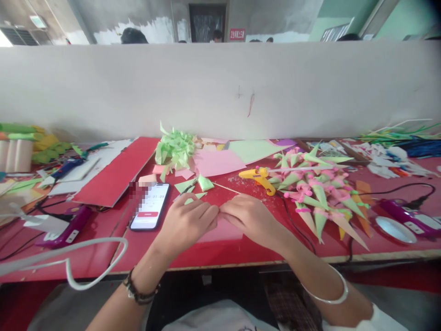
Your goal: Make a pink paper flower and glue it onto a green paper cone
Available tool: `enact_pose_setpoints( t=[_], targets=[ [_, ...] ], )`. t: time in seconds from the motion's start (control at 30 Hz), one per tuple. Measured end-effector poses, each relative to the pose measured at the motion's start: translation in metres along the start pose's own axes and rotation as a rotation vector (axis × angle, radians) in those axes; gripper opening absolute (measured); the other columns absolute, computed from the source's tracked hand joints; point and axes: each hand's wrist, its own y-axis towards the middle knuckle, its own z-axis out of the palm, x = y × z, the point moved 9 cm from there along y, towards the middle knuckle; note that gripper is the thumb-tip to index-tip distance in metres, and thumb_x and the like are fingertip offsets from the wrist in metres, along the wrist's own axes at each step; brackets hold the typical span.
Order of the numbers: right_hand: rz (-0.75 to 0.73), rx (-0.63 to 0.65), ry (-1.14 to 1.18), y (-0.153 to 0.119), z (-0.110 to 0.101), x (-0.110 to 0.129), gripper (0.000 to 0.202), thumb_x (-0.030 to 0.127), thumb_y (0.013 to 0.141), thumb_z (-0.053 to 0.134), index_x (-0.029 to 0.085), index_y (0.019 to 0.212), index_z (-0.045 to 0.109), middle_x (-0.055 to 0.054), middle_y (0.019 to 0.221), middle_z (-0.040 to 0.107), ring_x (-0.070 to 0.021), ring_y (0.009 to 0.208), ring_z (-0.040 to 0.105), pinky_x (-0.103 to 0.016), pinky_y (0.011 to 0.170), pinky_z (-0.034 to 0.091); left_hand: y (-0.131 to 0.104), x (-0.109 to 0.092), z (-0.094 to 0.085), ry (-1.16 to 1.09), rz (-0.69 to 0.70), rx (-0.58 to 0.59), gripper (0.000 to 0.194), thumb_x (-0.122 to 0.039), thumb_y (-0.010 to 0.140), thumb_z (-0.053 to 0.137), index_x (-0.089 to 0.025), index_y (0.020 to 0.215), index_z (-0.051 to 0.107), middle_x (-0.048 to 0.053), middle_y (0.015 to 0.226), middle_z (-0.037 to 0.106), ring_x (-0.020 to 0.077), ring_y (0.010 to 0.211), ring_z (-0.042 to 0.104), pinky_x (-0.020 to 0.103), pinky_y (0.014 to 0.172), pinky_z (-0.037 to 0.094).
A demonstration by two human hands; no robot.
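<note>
fingers [208, 215] of left hand [191, 220] and right hand [257, 220] are being held curled closed together, whatever is gripped being hidden; beyond them, a glue gun [255, 174] is being rested, presumably for easy reach.

On the desk [203, 255], a phone [151, 214] lies left of the glue gun [259, 176], paper cones [320, 196] right of it.
</note>
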Motion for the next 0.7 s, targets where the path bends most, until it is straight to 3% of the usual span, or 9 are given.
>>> enact_pose_setpoints(
  t=[0.13, 0.3, 0.4, 0.47, 0.53, 0.6, 0.7],
  targets=[
    [0.083, -0.006, 0.197, -0.002, 0.001, -0.009, 0.021, 0.023, 0.086, 0.043, 0.017, 0.073, 0.058, 0.001, 0.064, 0.060, -0.0103, 0.060, 0.052, -0.021, 0.058, 0.037, -0.003, 0.003, -0.003, 0.042, 0.005, -0.085, 0.019, -0.013, 0.079, 0.043, -0.018, 0.063, 0.051, -0.007, 0.048, 0.049, 0.0072, 0.047, 0.041, 0.025, 0.064, 0.037],
    [0.178, -0.038, 0.306, -0.016, -0.003, -0.034, 0.018, 0.023, 0.084, 0.045, 0.018, 0.074, 0.059, 0.001, 0.068, 0.061, -0.0096, 0.061, 0.054, -0.020, 0.059, 0.038, -0.021, 0.034, 0.000, 0.108, -0.052, -0.075, 0.022, -0.009, 0.075, 0.044, -0.018, 0.055, 0.049, -0.007, 0.044, 0.047, 0.0077, 0.043, 0.041, 0.025, 0.063, 0.038],
    [0.227, -0.065, 0.333, -0.025, -0.007, -0.047, 0.019, 0.023, 0.084, 0.045, 0.017, 0.071, 0.059, 0.001, 0.064, 0.060, -0.0096, 0.057, 0.052, -0.020, 0.055, 0.038, -0.034, 0.061, 0.002, 0.153, -0.206, -0.016, 0.020, -0.010, 0.074, 0.043, -0.018, 0.058, 0.051, -0.004, 0.050, 0.054, 0.0112, 0.049, 0.048, 0.028, 0.065, 0.040],
    [0.232, -0.075, 0.339, -0.028, -0.007, -0.050, 0.018, 0.022, 0.084, 0.046, 0.017, 0.072, 0.059, 0.001, 0.065, 0.061, -0.0098, 0.058, 0.053, -0.020, 0.056, 0.039, -0.039, 0.072, 0.002, 0.067, -0.334, 0.005, 0.017, -0.013, 0.078, 0.041, -0.017, 0.066, 0.053, 0.000, 0.062, 0.060, 0.0145, 0.060, 0.054, 0.029, 0.065, 0.040],
    [0.201, -0.060, 0.338, -0.026, -0.005, -0.048, 0.016, 0.022, 0.083, 0.048, 0.017, 0.074, 0.060, 0.000, 0.068, 0.063, -0.0106, 0.062, 0.055, -0.020, 0.059, 0.040, -0.038, 0.068, 0.011, -0.164, -0.377, 0.077, 0.015, -0.021, 0.082, 0.041, -0.016, 0.084, 0.055, 0.004, 0.078, 0.063, 0.0162, 0.073, 0.056, 0.027, 0.066, 0.042],
    [0.169, -0.040, 0.331, -0.023, -0.003, -0.044, 0.014, 0.022, 0.082, 0.049, 0.018, 0.077, 0.061, -0.001, 0.071, 0.064, -0.0116, 0.067, 0.057, -0.022, 0.063, 0.041, -0.036, 0.052, 0.026, -0.377, -0.336, 0.206, 0.021, -0.028, 0.084, 0.041, -0.017, 0.098, 0.052, 0.004, 0.083, 0.063, 0.0154, 0.076, 0.057, 0.025, 0.064, 0.042],
    [0.131, -0.017, 0.259, -0.017, -0.002, -0.038, 0.014, 0.019, 0.082, 0.048, 0.018, 0.078, 0.061, -0.002, 0.075, 0.065, -0.0128, 0.072, 0.057, -0.025, 0.070, 0.042, -0.035, 0.035, 0.040, -0.414, -0.292, 0.309, 0.023, -0.028, 0.087, 0.036, -0.017, 0.083, 0.057, 0.000, 0.061, 0.059, 0.0135, 0.060, 0.054, 0.022, 0.054, 0.038]
  ],
)
